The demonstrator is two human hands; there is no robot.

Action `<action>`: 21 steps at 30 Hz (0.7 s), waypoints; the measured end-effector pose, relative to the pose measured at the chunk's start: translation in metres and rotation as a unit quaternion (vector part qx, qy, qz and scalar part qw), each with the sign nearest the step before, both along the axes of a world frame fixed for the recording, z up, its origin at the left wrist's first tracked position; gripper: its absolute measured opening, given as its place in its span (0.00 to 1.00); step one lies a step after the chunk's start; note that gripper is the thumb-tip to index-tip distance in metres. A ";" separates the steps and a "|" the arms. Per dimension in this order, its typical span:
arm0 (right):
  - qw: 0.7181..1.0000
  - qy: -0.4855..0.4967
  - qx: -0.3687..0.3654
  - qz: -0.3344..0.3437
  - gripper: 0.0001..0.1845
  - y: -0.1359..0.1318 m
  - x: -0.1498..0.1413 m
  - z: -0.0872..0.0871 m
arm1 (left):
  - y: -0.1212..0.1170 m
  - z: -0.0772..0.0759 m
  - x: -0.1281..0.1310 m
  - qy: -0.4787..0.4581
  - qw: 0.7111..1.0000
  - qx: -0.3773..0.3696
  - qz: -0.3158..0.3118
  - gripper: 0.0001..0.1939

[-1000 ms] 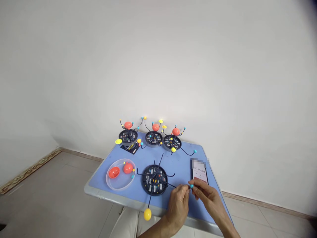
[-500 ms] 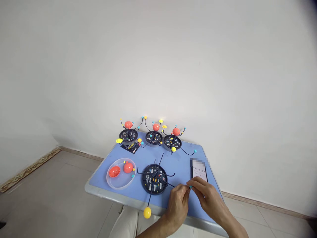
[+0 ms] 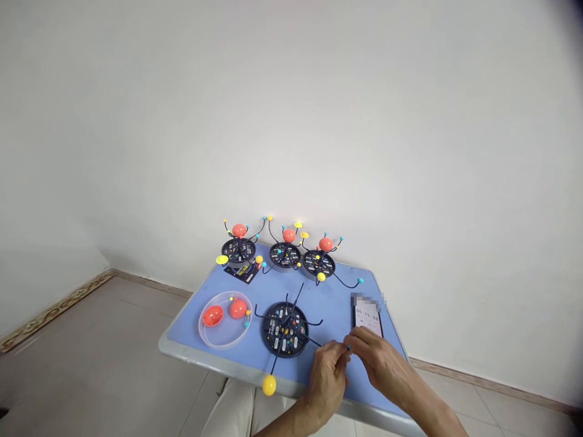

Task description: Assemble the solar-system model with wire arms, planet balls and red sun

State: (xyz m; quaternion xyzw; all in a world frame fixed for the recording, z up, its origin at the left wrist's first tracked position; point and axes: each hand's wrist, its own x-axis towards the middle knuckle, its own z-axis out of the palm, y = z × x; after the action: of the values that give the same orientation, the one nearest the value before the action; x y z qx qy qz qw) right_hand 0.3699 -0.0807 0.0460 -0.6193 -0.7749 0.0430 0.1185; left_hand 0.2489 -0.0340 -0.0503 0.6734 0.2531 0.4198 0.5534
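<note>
At left, a clear round plastic tray (image 3: 226, 335) holds red shells (image 3: 237, 309) and tiny coloured balls. Next, a glossy yellow ball (image 3: 269, 385) shows at the blue bench's (image 3: 330, 303) front edge, where a knee could knock it. Beside it sits a round black printed base (image 3: 272, 334). The left hand (image 3: 327, 373) pinches its thin black rod (image 3: 313, 341); a small blue ball (image 3: 349, 348), mostly hidden, is in the right hand's (image 3: 378, 358) fingertips, apparently at the rod's end. Crooked pushing could bend the rod or shoot the ball loose.
</note>
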 end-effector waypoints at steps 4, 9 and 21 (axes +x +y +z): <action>0.998 -0.046 -0.037 -0.011 0.19 0.001 -0.002 0.002 | 0.000 0.000 0.001 -0.016 1.000 -0.014 0.001 0.17; 0.996 -0.079 -0.034 -0.032 0.18 0.004 -0.002 -0.003 | 0.000 0.004 0.000 -0.022 0.999 -0.036 -0.005 0.17; 0.975 -0.184 0.126 -0.010 0.17 0.003 -0.002 -0.035 | 0.000 0.001 0.000 -0.016 0.999 -0.035 0.009 0.18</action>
State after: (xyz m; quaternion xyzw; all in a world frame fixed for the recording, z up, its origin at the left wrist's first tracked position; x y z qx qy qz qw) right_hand 0.3674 -0.0780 0.0114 -0.6042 -0.7767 -0.1707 0.0512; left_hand 0.2487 -0.0338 -0.0493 0.6447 0.2649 0.4258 0.5770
